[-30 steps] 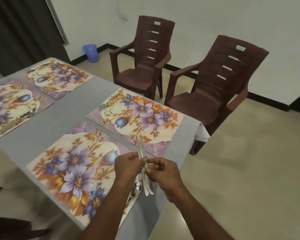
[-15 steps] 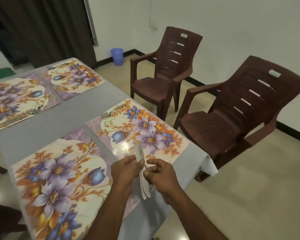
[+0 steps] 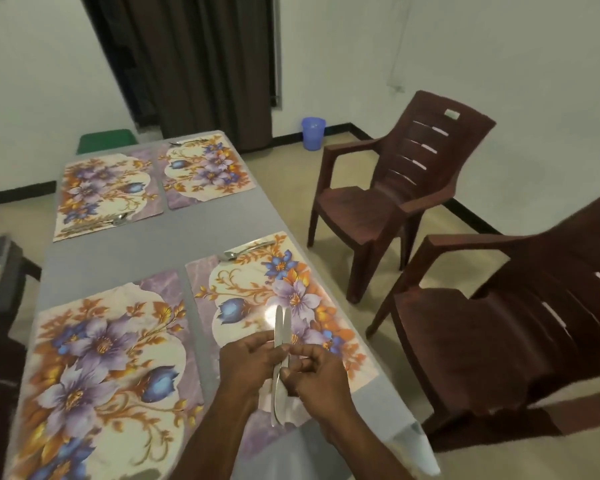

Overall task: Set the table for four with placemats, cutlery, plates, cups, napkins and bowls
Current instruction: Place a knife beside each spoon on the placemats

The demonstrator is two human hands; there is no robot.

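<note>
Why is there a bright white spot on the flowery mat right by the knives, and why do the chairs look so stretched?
Head view: the spot is glare from a light on the glossy placemat beside the knives; the wide-angle lens stretches the near chair at the frame edge; the whole picture is slightly soft.

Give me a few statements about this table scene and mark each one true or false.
1. Both hands hold two table knives together. True: the left hand and right hand grip them side by side.
2. Four floral placemats lie on the table. True.
3. Plates already sit on the placemats. False: none is in view; only some cutlery lies there.
4. A spoon lies at the far edge of the near right placemat. True.
5. The bucket by the wall is red. False: it is blue.
</note>
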